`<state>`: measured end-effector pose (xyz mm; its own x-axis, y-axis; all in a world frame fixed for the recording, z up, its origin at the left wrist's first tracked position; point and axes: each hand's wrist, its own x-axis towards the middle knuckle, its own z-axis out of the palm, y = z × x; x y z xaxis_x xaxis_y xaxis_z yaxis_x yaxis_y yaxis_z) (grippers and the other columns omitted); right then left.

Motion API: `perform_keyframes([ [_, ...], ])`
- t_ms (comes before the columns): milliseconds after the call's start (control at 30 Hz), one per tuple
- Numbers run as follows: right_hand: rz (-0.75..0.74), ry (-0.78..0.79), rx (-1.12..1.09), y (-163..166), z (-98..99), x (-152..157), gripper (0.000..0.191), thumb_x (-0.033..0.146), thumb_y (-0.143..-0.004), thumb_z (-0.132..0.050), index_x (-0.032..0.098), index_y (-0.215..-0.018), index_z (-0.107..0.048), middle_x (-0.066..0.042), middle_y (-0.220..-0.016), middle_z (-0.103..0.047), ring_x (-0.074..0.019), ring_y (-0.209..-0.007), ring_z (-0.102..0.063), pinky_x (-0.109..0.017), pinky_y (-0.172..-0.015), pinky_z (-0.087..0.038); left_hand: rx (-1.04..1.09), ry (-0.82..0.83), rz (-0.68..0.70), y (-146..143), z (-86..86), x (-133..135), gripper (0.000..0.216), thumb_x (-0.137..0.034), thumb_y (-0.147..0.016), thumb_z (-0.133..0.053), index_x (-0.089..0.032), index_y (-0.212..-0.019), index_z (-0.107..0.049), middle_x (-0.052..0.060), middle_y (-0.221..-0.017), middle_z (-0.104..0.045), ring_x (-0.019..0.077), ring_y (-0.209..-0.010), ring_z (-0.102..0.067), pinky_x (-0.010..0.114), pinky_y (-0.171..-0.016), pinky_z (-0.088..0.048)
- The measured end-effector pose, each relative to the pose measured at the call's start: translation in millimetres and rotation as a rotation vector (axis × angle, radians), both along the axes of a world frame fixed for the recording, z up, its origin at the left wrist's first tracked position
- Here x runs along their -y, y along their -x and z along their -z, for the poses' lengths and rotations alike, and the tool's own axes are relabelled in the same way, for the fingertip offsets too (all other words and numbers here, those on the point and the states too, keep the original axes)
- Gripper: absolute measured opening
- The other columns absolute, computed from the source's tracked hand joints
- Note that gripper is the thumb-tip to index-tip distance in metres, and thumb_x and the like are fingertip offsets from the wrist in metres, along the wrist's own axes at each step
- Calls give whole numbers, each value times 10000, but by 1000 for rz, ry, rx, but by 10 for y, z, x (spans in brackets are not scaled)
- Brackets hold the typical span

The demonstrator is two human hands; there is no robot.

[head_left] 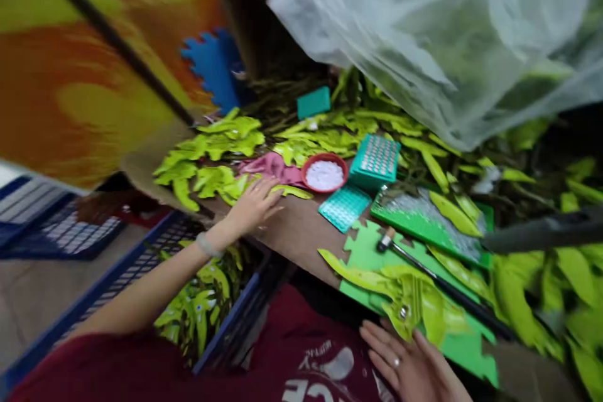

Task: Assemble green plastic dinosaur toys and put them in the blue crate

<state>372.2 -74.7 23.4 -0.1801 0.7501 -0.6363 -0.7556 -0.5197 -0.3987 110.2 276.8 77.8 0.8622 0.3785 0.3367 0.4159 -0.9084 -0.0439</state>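
Observation:
My left hand (257, 204) reaches over the table edge with its fingers stretched out, beside a pink cloth (271, 168) and several lime-green plastic pieces (214, 182). Whether its fingertips touch them is unclear. Near my body, my right hand (407, 361) is open, palm partly turned up. Just beyond its fingers, a moulded lime-green plastic part (414, 295) with small fittings inside lies on a green foam mat (362, 242). A long tool with a dark handle (464, 301) rests across that mat.
Behind stand a red bowl of small white pieces (325, 174), teal trays (377, 160) and a green tray (409, 213) of small pieces. A blue crate (226, 333) holds more green parts below left. Translucent plastic sheeting (424, 31) hangs at upper right.

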Motion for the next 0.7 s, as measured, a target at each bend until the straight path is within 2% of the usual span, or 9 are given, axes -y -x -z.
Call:
perform_keyframes([
  [100,163,75,-127,240,-203,8,554,635,-800,-730,201,-1145,-720,-165,-1335,-692,-289,-1287,-638,-434,-1127,-449,89,113,244,-413,121,575,359,-281,-998,-591,-126,-1321,-556,193,-1424,-577,288,-1402,-499,473,-1135,-465],
  [167,124,55,-114,309,-333,-30,514,581,-871,-676,177,-1188,-683,-182,-1253,-723,-272,-1134,-712,-406,-967,-528,20,148,475,-681,229,974,372,-300,-1000,-589,-121,-1325,-566,173,-1455,-573,299,-1425,-478,481,-1163,-446],
  [233,0,0,-23,270,-483,44,518,563,-906,-627,169,-1240,-653,-181,-1157,-747,-264,-970,-748,-396,-832,-550,-54,162,604,-885,361,1227,361,-263,-1005,-568,-108,-1331,-573,168,-1458,-581,300,-1392,-514,483,-1145,-464],
  [300,-108,-63,280,85,-614,203,488,538,-929,-604,191,-1269,-646,-148,-1072,-761,-246,-846,-748,-406,-795,-552,-75,173,641,-1004,486,1303,359,-179,-998,-547,-92,-1346,-568,170,-1446,-595,297,-1359,-545,477,-1114,-490],
  [367,-82,-104,894,-247,-648,349,415,492,-938,-617,224,-1252,-661,-115,-1047,-760,-241,-848,-732,-435,-856,-547,-45,183,643,-1050,566,1274,382,-109,-984,-528,-81,-1363,-559,175,-1427,-609,298,-1358,-546,473,-1107,-495],
  [433,-4,-158,1649,-659,-533,394,369,445,-933,-639,234,-1234,-676,-117,-1103,-746,-276,-959,-701,-471,-927,-520,2,187,629,-1040,581,1236,363,-98,-988,-510,-77,-1343,-580,176,-1391,-634,292,-1350,-552,456,-1110,-494],
  [500,-104,-330,2191,-1042,-300,309,367,424,-948,-606,215,-1239,-686,-136,-1139,-734,-320,-998,-667,-497,-903,-512,17,165,623,-986,546,1242,321,-124,-1002,-504,-90,-1300,-617,168,-1356,-658,274,-1330,-568,428,-1107,-495],
  [600,-301,-745,2510,-1436,68,60,338,373,-995,-504,203,-1213,-699,-123,-945,-720,-298,-842,-651,-433,-723,-519,-38,76,637,-876,462,1301,330,-218,-1016,-536,-119,-1315,-634,149,-1423,-623,245,-1339,-566,387,-1126,-479],
  [700,-226,-928,2494,-1723,225,-133,289,381,-1007,-480,283,-1149,-712,-86,-901,-704,-270,-810,-647,-414,-708,-542,-52,-71,658,-822,332,1213,397,-411,-1041,-496,-198,-1332,-661,94,-1531,-543,216,-1406,-517,352,-1156,-458],
])
